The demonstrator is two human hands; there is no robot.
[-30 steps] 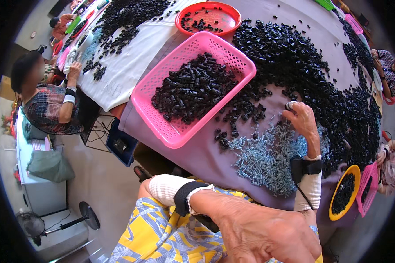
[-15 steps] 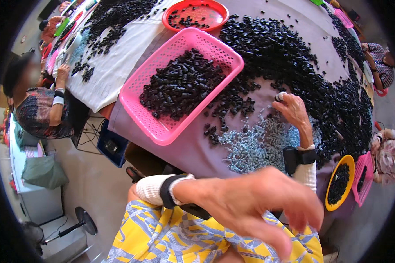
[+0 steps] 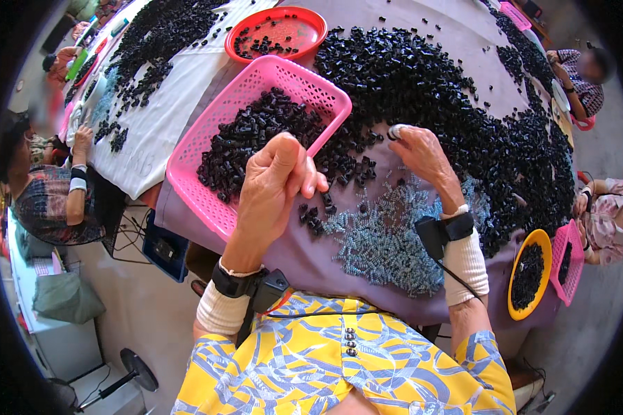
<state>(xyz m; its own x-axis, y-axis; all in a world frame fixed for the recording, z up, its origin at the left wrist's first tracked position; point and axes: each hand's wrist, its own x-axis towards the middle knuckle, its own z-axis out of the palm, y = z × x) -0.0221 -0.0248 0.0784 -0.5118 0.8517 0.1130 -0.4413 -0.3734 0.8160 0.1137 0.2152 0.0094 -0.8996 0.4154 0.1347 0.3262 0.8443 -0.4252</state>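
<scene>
My left hand (image 3: 273, 190) is raised in front of the pink basket (image 3: 180, 169), its fingers curled in and its thumb on top. Whatever its fingers hold, if anything, is hidden. Small black plastic pieces (image 3: 256, 124) half fill the basket, partly covered by that hand. My right hand (image 3: 426, 155) hovers over the table with its fingers bent together and white tape round a fingertip. A held piece cannot be made out there. Below it lies a heap of small pale blue springs (image 3: 381, 242). A wide pile of black plastic pieces (image 3: 401, 76) spreads beyond and to the right.
A red basin (image 3: 273, 26) with some black pieces stands behind the basket. At the right edge are a yellow bowl (image 3: 547, 252) and another pink basket (image 3: 573, 280). People sit at both sides. A fan (image 3: 138, 370) stands at lower left. Cabled black devices are strapped to my wrists.
My left hand has swung from low in front of my body up and left to the basket's near side. My right hand stays over the table, fingers still bent. The whole view has shifted slightly.
</scene>
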